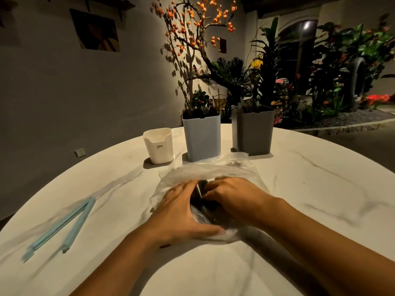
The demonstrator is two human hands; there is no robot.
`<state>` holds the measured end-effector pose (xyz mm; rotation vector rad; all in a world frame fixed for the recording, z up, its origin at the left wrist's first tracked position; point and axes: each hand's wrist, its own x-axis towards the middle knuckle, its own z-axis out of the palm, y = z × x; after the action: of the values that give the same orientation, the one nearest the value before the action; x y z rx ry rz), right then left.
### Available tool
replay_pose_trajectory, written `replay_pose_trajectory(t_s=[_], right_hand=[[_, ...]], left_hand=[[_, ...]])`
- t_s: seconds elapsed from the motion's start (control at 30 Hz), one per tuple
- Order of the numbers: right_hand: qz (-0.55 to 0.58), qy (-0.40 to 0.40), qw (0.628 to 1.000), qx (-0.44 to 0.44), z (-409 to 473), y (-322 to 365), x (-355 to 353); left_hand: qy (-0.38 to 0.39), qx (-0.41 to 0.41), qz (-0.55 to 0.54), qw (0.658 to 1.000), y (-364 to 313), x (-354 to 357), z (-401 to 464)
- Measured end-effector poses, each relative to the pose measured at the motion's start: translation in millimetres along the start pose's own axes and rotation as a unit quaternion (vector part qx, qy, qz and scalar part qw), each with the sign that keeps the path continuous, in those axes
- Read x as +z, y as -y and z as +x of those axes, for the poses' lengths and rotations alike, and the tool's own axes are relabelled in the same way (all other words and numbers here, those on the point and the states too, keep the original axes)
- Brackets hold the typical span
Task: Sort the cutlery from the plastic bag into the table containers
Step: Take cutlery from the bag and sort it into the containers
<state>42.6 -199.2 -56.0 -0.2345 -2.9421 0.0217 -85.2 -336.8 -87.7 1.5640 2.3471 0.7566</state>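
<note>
A clear plastic bag (205, 167) lies on the white marbled table (310, 189) in front of me, with dark cutlery (202, 191) showing between my hands. My left hand (181, 212) rests on the bag's near left side, fingers spread and the thumb along its near edge. My right hand (233, 194) is at the bag's mouth with its fingers curled down into the dark cutlery; the fingertips are hidden. Behind the bag stand a short white container (159, 146), a tall light-blue container (202, 138) and a tall grey container (254, 131). Dark cutlery sticks up from the blue and grey ones.
A light-blue bag sealing clip (62, 226) lies open on the table at the left. Beyond the table's far edge are a wall, a branch with orange berries and dense plants.
</note>
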Motion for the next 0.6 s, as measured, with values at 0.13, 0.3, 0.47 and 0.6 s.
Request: replay_pose_trajectory(t_s=[0.13, 0.3, 0.47, 0.6], right_hand=[[-0.029, -0.037, 0.999, -0.028, -1, -7, 8], [-0.067, -0.062, 0.993, -0.076, -6, -4, 8], [-0.126, -0.091, 0.984, -0.084, -10, 1, 12], [-0.103, -0.187, 0.973, -0.084, -13, 5, 13]], left_hand=[[-0.044, 0.027, -0.056, 0.997, 0, -1, 6], [-0.074, 0.059, -0.113, 0.989, 0, -1, 3], [-0.138, 0.048, -0.148, 0.978, 4, 1, -1], [-0.157, 0.051, -0.102, 0.981, 0, 0, -8]])
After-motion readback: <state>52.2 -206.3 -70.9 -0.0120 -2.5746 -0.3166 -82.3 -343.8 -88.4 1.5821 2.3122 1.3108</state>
